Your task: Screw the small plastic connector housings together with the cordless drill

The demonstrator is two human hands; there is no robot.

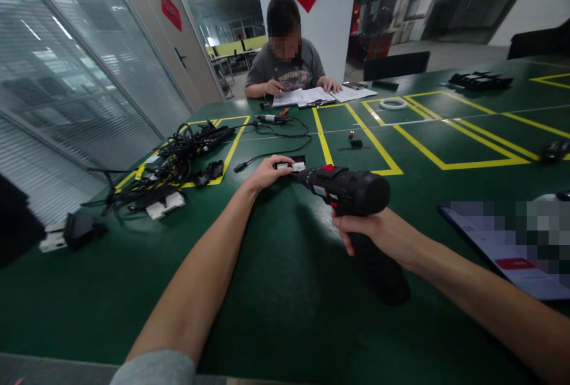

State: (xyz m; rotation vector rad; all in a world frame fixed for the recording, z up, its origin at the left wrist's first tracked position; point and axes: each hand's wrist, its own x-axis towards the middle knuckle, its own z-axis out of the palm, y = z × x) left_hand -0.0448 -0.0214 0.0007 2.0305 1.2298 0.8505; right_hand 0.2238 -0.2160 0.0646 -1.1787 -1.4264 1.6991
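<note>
Both our arms are bare and reach forward from the near side, closing in toward the middle of the view. Our left forearm (191, 272) rises from the near left, and our left hand (267, 172) lies farther off, back upward, with its fingers (282, 163) stretched to the right and pinched closed. Our right forearm (481, 302) comes in low from the near right. Our right hand (363, 233) sits nearer us than the left and to its right, fingers curled in a firm wrap.
</note>
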